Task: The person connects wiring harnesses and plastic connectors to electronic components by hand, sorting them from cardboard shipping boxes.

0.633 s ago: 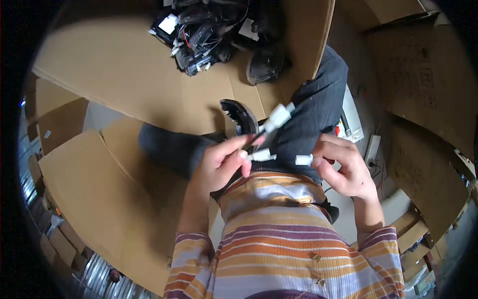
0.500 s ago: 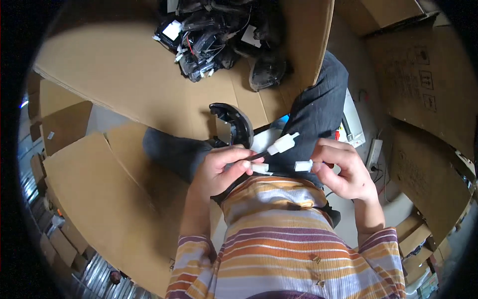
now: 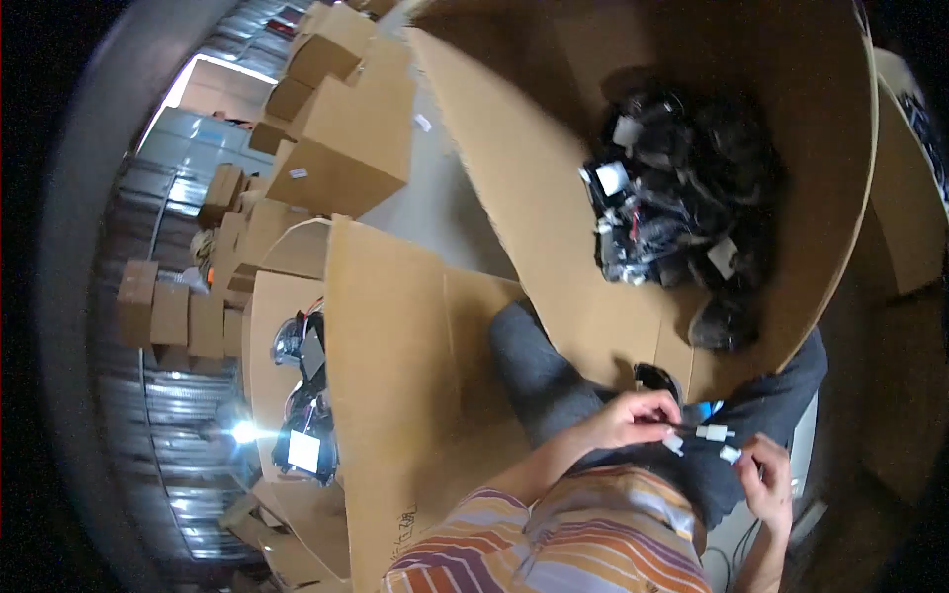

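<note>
My left hand (image 3: 641, 419) is closed in a pinch on a dark cable. A white plug connector (image 3: 715, 433) stands out from it, and a second white connector (image 3: 673, 444) shows just under the fingertips. My right hand (image 3: 767, 476) pinches another white connector (image 3: 731, 454), a short gap away from those in the left. The wire behind it is hidden by the fingers. Beyond my left hand, a curved black housing (image 3: 654, 377) lies partly hidden between my knees and the carton.
A large open carton (image 3: 603, 316) in front holds a pile of black plastic-wrapped parts (image 3: 682, 188) with wires. To the left, another carton (image 3: 282, 296) holds black parts with white labels. Stacked boxes (image 3: 346, 148) stand farther back. A carton flap (image 3: 415, 395) rises beside my left leg.
The view has swung left, so my hands and the carton now appear farther right and more boxes show. Both hands still pinch their connectors, held apart.
</note>
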A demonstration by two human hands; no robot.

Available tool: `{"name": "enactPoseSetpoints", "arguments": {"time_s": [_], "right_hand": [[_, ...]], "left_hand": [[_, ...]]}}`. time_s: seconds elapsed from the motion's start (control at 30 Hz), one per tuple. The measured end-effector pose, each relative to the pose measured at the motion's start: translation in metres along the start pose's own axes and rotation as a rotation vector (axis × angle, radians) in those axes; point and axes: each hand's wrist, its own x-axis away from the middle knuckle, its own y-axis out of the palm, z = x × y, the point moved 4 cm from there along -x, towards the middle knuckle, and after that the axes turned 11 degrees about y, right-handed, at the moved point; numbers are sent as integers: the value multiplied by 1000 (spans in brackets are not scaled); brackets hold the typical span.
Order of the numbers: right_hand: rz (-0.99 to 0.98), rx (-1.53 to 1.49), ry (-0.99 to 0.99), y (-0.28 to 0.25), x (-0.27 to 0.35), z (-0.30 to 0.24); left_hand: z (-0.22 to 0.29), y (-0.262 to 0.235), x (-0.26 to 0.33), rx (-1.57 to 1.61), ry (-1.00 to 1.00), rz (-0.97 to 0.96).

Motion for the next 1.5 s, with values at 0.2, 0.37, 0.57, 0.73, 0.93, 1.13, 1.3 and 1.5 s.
{"name": "enactPoseSetpoints", "arguments": {"time_s": [0.2,0.37,0.57,0.73,0.93,1.13,1.3,1.5], "right_hand": [[-62,68,23,17,-4,-7],[-123,22,163,22,-2,5],[-170,-177,293,21,9,21],[-44,60,310,11,14,14],[-134,25,-35,12,-16,-13],[-65,-64,-42,1,-21,-12],[-55,-30,-50,2,-18,-9],[-56,46,-75,3,-15,-10]], "left_hand": [[8,-10,5,102,-2,-29],[18,-19,1,-106,1,-2],[17,-13,4,-198,-16,15],[7,-12,4,-263,-73,-16],[28,-24,8,-373,-25,44],[18,-26,-5,-335,-62,-42],[17,-21,-6,-361,-93,-118],[15,-12,-5,-287,-175,-126]]}}
